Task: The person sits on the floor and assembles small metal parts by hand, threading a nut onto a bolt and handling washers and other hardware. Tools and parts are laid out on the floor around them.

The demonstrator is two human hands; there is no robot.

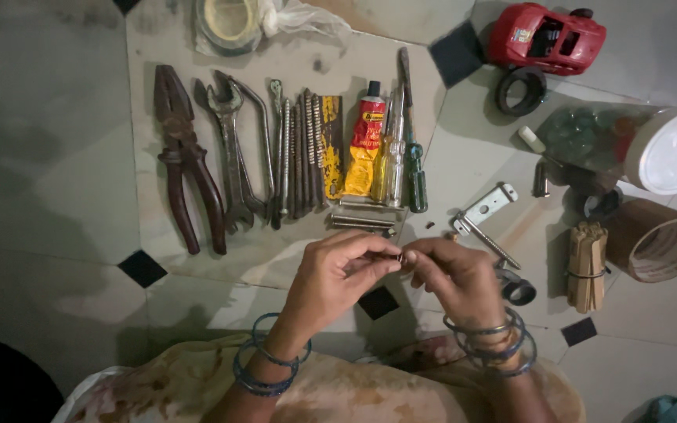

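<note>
My left hand (337,276) and my right hand (454,276) meet over the tiled floor, fingertips pinched together on a small metal part (402,256), too small to tell what kind. Both wrists wear blue bangles. Just beyond my fingers lie two long bolts (362,222) and a white metal bracket (485,207) with a long screw (489,240) beside it.
Laid in a row at the back are rusty pliers (188,174), wrenches (233,153), several long screws (301,153), a glue tube (364,145) and screwdrivers (412,133). To the right are a red toy car (546,37), a lidded jar (636,145), a cardboard tube (656,239), bundled sticks (587,265).
</note>
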